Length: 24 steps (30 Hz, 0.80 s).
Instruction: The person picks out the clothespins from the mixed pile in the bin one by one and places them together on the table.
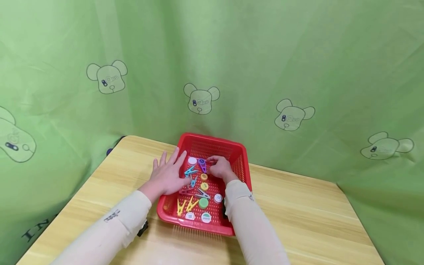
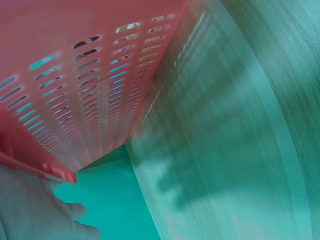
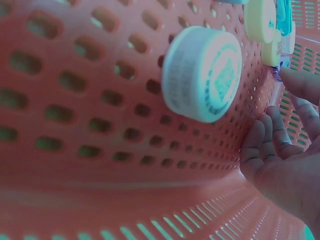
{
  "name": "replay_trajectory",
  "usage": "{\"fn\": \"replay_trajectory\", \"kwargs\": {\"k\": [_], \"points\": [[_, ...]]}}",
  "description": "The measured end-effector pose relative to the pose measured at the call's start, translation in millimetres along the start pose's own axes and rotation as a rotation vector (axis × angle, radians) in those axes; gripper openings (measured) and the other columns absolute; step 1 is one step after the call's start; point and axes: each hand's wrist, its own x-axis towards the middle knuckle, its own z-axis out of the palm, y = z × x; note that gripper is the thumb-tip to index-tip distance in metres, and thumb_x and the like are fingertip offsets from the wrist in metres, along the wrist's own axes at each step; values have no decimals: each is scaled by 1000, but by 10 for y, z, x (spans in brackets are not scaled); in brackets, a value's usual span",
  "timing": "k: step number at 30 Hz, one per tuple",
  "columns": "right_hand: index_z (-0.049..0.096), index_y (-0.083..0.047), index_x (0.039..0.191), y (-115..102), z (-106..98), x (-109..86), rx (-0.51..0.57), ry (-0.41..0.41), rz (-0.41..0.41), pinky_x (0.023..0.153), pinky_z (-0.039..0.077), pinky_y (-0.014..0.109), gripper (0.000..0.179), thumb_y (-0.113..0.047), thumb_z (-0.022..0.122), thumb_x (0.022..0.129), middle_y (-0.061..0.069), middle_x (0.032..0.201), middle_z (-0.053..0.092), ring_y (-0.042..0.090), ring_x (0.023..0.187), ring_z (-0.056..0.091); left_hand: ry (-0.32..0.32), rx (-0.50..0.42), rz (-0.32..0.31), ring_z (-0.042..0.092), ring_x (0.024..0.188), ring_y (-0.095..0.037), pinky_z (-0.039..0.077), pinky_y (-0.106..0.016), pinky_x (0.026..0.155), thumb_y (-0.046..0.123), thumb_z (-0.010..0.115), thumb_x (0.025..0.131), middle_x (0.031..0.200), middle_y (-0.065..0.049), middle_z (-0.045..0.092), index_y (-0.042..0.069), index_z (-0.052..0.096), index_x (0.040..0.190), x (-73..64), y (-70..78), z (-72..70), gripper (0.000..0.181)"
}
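Note:
A red plastic basket (image 1: 241, 184) holds clothespins and bottle caps. My left hand (image 1: 168, 176) lies over its left rim with fingers spread, the thumb reaching in over the blue clothespins (image 1: 191, 170). Inside the basket, my right hand (image 1: 220, 168) is bent with thumb and index finger apart, their tips beside a purple clothespin (image 1: 203, 167). The right wrist view shows the thumb close to the purple clothespin (image 3: 277, 74). A white cap (image 1: 192, 161) lies left of it, an orange cap (image 1: 204, 177) below.
Toward the near end of the basket lie yellow clothespins (image 1: 180, 207), a grey clothespin (image 1: 202, 194), a green cap (image 1: 203, 203) and several white caps (image 1: 218, 198). The basket stands on a wooden table (image 1: 298, 206). A green curtain (image 1: 251, 73) hangs behind the table.

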Motion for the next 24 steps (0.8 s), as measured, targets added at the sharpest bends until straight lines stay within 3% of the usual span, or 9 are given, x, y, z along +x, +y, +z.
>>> {"fn": "replay_trajectory", "kwargs": {"k": [7, 14, 24], "points": [[71, -15, 120, 5, 6, 14, -53, -23, 28, 88, 53, 44, 47, -5, 85, 76, 10, 112, 65, 28, 100, 60, -2, -4, -5, -4, 146, -49, -2, -69, 111, 60, 63, 86, 167, -4, -4, 26, 8, 162, 8, -8, 14, 100], [69, -17, 124, -10, 30, 12, -61, -51, 59, 87, 54, 47, 52, -11, 88, 76, 11, 116, 63, 30, 102, 60, 5, -13, -1, -2, 146, -50, 0, -70, 111, 58, 64, 86, 167, -4, -3, 25, 9, 162, 2, 14, 2, 99], [69, -19, 125, 0, 44, 1, -109, -66, 12, 88, 53, 46, 50, -15, 87, 79, 10, 117, 62, 29, 105, 58, -1, -1, -12, -1, 146, -50, 3, -71, 110, 59, 64, 86, 167, -5, -3, 25, 10, 162, -3, 15, 10, 99]]}}
